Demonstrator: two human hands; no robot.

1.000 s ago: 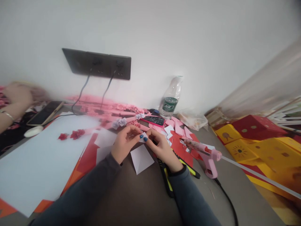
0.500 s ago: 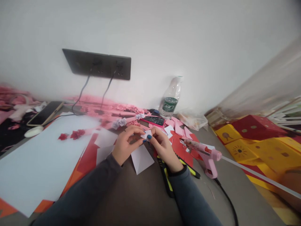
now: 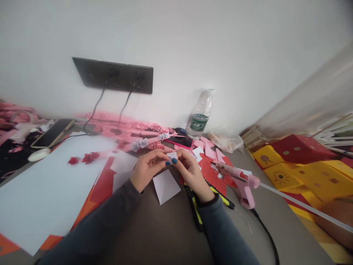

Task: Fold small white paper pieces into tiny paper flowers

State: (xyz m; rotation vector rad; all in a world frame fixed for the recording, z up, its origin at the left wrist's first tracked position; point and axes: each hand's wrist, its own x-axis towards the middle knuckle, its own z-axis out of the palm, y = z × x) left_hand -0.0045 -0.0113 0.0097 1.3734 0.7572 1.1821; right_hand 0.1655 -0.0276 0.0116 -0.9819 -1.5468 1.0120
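Between my fingertips is a small folded piece of white paper (image 3: 173, 156). My left hand (image 3: 149, 166) pinches its left side, thumb and fingers together. On its right side, my right hand (image 3: 189, 171) grips it with the thumb on top. A flat square of white paper (image 3: 166, 187) lies on the table just below both hands. Yellow-and-black scissors (image 3: 196, 209) lie partly under my right wrist. To the right rests a pink glue gun (image 3: 239, 178) with a long glue stick in its back. Pink stems with white paper flowers (image 3: 139, 144) lie beyond my left hand.
A water bottle (image 3: 200, 116) stands against the wall near a pink-edged phone (image 3: 180, 141). Red paper scraps (image 3: 212, 173) lie right of my hands. A large white sheet (image 3: 52, 191) covers the left side. Yellow and red boxes (image 3: 306, 176) stand at the right.
My left thumb and fingers have closed in on the small white paper, and its visible part looks smaller. My right hand stays almost in place.
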